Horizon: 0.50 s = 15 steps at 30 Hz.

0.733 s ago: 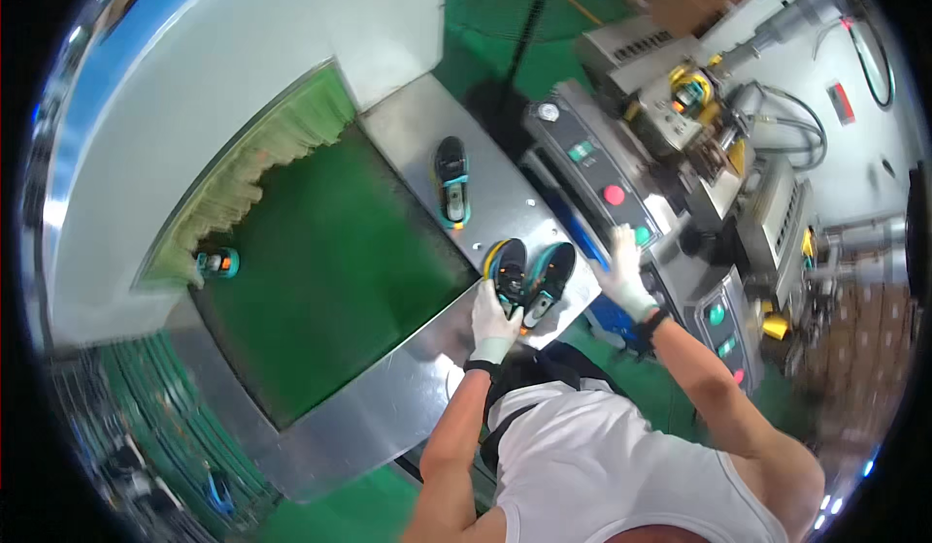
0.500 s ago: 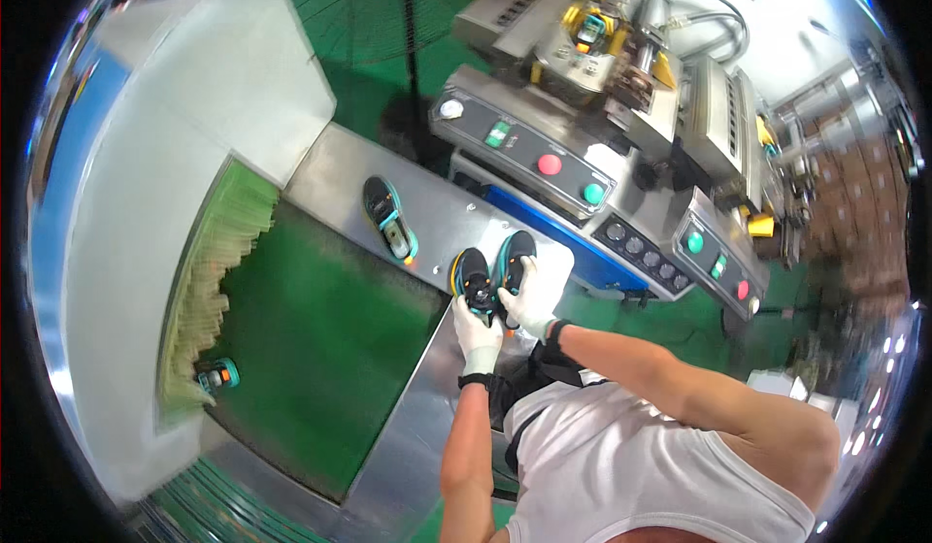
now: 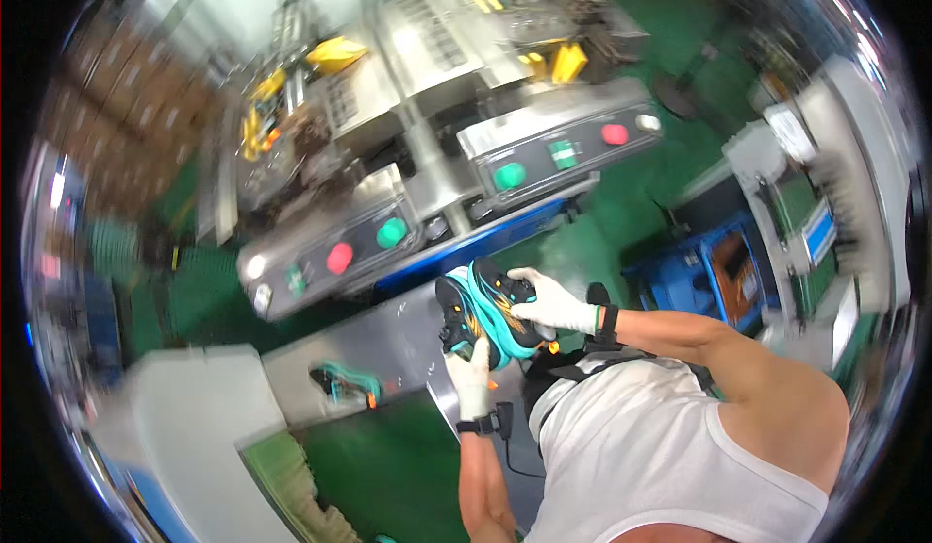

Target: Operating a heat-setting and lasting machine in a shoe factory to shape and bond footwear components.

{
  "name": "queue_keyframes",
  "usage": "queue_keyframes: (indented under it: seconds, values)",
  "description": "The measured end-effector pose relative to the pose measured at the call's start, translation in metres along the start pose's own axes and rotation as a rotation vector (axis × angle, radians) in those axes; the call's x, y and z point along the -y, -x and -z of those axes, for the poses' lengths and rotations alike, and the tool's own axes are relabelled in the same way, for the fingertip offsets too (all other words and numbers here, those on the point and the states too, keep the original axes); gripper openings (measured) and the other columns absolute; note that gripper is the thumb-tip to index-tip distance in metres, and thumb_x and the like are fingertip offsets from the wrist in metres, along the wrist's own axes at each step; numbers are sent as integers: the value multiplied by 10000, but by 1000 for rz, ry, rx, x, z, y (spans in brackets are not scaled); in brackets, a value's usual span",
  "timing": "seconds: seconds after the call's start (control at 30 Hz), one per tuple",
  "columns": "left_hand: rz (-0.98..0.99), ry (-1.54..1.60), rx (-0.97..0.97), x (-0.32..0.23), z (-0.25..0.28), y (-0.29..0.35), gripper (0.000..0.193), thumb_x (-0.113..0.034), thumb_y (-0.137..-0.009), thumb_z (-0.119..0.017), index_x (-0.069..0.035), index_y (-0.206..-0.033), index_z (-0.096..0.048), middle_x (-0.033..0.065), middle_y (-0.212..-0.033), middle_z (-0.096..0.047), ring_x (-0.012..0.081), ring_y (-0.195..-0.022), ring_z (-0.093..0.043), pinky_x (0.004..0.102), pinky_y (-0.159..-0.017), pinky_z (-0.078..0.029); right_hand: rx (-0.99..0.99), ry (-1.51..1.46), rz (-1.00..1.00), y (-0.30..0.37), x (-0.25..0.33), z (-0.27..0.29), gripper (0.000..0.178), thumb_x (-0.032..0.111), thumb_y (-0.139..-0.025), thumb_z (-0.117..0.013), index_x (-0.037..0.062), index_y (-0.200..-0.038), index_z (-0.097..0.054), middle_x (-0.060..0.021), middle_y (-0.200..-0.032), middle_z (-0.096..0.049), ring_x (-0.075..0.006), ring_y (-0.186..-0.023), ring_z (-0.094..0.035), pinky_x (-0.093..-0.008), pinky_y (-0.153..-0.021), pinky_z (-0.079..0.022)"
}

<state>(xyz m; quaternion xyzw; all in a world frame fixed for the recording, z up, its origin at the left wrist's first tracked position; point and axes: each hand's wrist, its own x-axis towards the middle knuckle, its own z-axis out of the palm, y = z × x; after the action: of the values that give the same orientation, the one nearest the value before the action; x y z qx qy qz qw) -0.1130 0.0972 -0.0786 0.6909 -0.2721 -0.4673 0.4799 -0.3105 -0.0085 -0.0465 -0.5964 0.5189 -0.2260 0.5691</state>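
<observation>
Both my hands wear white gloves and hold a pair of black and teal shoes with orange marks, pressed together above the edge of a steel table. My left hand grips the shoes from below. From the right side, my right hand grips them. Another teal and black shoe lies on the steel table to the left, next to the green conveyor belt.
Grey machine consoles with green and red round buttons stand behind the table. A white hood covers the belt at lower left. A blue cart stands on the green floor to the right.
My view has swung sharply, so the machines now fill the top of the picture. Both hands have lifted the pair of shoes off the table and hold it closer to my chest.
</observation>
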Motion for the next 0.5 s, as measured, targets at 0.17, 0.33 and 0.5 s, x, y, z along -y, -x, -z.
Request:
queue_keyframes:
  seconds: [0.17, 0.33, 0.5]
  values:
    - [25, -216, 411, -83, -104, 24, 413, -55, -864, -742, 48, -1240, -604, 91, -1126, -668, 182, -961, -636, 337, -904, -515, -423, -52, -37, 89, -4, 110, 711, 201, -802, -773, 10, -1421, -480, -190, -1274, -628, -262, -1193, -609, -353, -1059, -466]
    - [-83, -208, 831, -113, -220, 44, 309, -19, -862, -759, 6, -1148, -645, 28, -1032, -668, 118, -885, -617, 287, -817, -523, -804, -399, -134, 203, 6, 204, 719, 224, -779, -787, -10, -1402, -513, -199, -1273, -630, -261, -1186, -619, -351, -1051, -472]
    - [-252, -439, 1218, -174, -375, 102, 165, -104, -903, -747, 6, -1015, -696, -6, -887, -682, 81, -690, -597, 275, -629, -498, -1430, -275, -98, 310, -37, 291, 692, 175, -761, -781, -19, -1377, -531, -182, -1273, -640, -244, -1159, -638, -336, -1035, -480]
